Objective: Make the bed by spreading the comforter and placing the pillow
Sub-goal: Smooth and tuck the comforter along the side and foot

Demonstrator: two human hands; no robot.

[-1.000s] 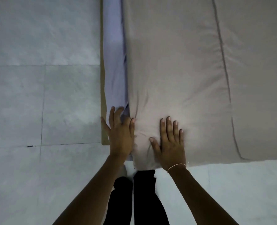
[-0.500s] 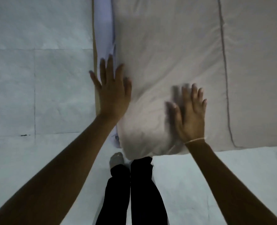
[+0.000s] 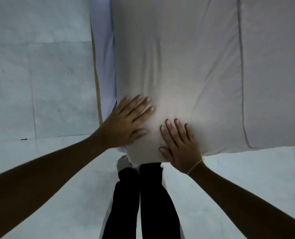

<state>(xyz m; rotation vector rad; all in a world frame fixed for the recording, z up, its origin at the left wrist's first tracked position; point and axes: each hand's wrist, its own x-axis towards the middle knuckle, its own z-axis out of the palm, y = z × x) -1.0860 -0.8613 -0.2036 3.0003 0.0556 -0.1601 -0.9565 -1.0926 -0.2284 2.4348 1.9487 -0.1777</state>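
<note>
The soft beige fabric comforter (image 3: 186,66) lies spread over the bed, its near left corner at the edge just above the person's dark trouser legs (image 3: 141,200). Both palms press flat on that corner: the left hand (image 3: 126,125) angled in from the side, the right hand (image 3: 181,145) just beside it, fingers (image 3: 169,128) spread and extended, pinching nothing. A strip of pale lilac sheet (image 3: 105,66) shows along the left side. The step in hand appears to be smoothing the spread comforter. No pillow is in view; the next move likely calls for fetching it.
</note>
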